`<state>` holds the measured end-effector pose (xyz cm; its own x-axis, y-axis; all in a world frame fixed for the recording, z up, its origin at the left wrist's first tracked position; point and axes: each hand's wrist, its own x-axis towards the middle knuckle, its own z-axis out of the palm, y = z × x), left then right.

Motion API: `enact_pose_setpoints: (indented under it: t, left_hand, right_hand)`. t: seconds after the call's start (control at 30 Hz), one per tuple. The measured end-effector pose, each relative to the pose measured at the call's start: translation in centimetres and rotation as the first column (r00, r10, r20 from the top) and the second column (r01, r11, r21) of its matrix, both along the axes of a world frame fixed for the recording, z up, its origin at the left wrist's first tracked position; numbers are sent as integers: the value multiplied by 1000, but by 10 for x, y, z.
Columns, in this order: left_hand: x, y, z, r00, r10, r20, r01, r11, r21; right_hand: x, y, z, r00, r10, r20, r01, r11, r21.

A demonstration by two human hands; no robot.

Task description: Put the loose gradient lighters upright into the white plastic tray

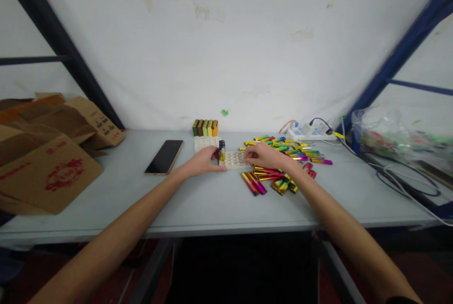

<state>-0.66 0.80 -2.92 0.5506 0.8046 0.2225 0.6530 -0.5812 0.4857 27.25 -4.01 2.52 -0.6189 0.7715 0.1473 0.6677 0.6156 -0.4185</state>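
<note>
Over on the left, the phone (164, 156) lies flat on the worktop (123, 200), well apart from the action, so little danger there. In the middle, watch the dark-topped yellow piece (222, 153), upright at the left end of the pale pitted tray (233, 160): a nudge from the hand beside it could tip it over. The tray could slide too, if pressed unevenly from its right end. And off to the right, a sleeve or forearm sweeping low could scatter the loose shiny pieces (254, 183), heaped at all angles near the tray, perhaps rolling some off the front edge.

Now the fingers! Left hand (204, 161): thumb and forefinger parted wide, thumb stretched along the tray's near side, the others curled just beside the upright piece; whether they press on it, I cannot tell. Right hand (262, 156): fingers bunched narrow, tips drawn in over the tray's right end, with the loose pieces below and beyond. Anything pinched in there? Too small and blurred to call!
</note>
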Motion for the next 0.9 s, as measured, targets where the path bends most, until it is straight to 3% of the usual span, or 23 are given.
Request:
enact_pose_setpoints:
  t: [0.13,0.47,0.6,0.77,0.9]
  left_hand:
    - [0,0,2,1000,1,-9,-2,1000,-7]
    - [-1,-1,1,1000,-1,-8,1,1000,10]
    - [-1,-1,1,1000,-9,-18,9,1000,3]
    - [0,-2,3,1000,-20,-11,20,1000,9]
    - [0,-5,5,1000,-26,-6,26,1000,-3]
  right_hand:
    - [17,-12,-3,1000,17,-16,-19,993,-115]
    - [-9,-38,-11,993,38,110,-42,999,28]
    - [-16,-41,-14,991,92,98,-91,996,-17]
    - [-16,-38,-10,990,93,-107,-102,991,-85]
    - [-10,-29,-14,896,-72,-438,-16,981,-194]
